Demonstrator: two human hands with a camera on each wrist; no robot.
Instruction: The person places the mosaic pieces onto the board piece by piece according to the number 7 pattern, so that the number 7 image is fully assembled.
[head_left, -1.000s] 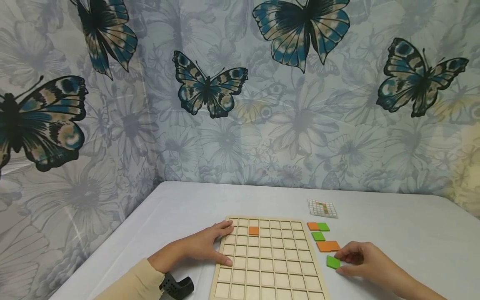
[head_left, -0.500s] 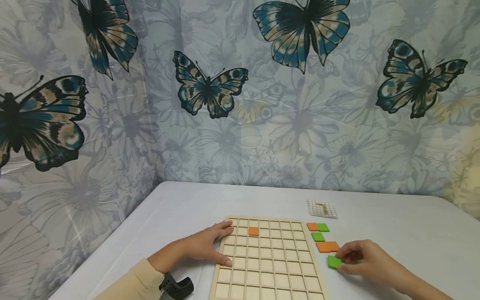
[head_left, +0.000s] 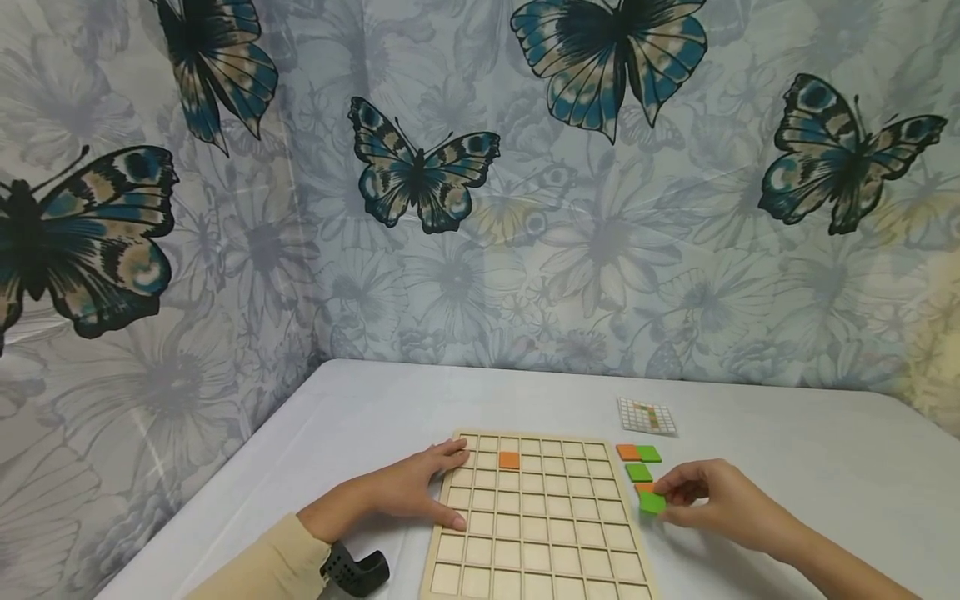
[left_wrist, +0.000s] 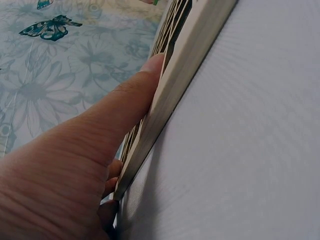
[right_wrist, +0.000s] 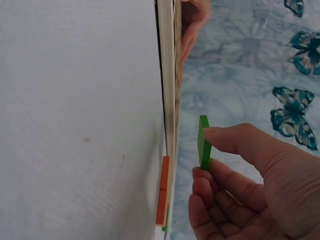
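Note:
My right hand (head_left: 723,508) pinches a green square tile (head_left: 651,503) between thumb and fingers. In the right wrist view that green tile (right_wrist: 204,142) is held on edge, off the white tabletop. My left hand (head_left: 401,493) rests along the left edge of a wooden grid board (head_left: 551,529), fingers spread. The left wrist view has its thumb (left_wrist: 132,97) laid on the board's rim (left_wrist: 175,85). One orange tile (head_left: 509,460) sits in a square near the board's far end.
Right of the board lie an orange tile (head_left: 627,452) touching a green tile (head_left: 648,454), another green tile (head_left: 638,473), and orange (head_left: 644,487) partly covered by the held tile. A small printed grid card (head_left: 647,417) lies behind them. Butterfly-print cloth (head_left: 600,292) hangs behind the table.
My right hand has lifted the green tile and carried it forward and left, over the orange tiles. My left hand keeps its place on the board.

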